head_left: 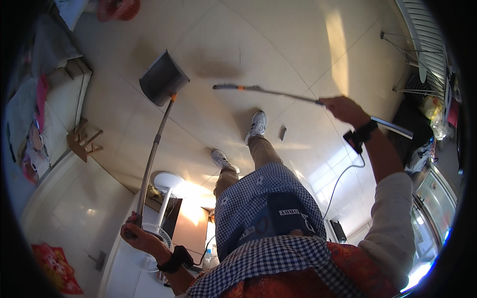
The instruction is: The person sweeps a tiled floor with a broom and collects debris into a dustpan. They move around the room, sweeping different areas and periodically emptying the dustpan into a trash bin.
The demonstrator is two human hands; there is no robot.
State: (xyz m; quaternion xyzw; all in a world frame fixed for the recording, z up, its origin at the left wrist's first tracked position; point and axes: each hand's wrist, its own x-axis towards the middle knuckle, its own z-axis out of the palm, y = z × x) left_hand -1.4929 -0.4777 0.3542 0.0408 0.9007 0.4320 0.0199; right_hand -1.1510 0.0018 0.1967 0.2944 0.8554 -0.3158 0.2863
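My left hand [140,237] is closed round the top of a long grey handle, at the lower left. At its far end is a dark grey dustpan [164,79], joined by an orange collar and held out over the tiled floor. My right hand [345,110] grips a broom [288,94] by its thin grey handle. The broom points left, its narrow dark head seen edge-on beside an orange collar. Behind my right wrist the silver end of the handle sticks out. A small dark oblong piece [282,132] lies on the floor near my shoe.
At the left are a wooden stool [84,141] and a couch [69,99] piled with cloths. A white fan [156,238] stands below my left hand. Far right, a metal rack [417,52] stands near bags. A red basket [119,9] sits at the far left.
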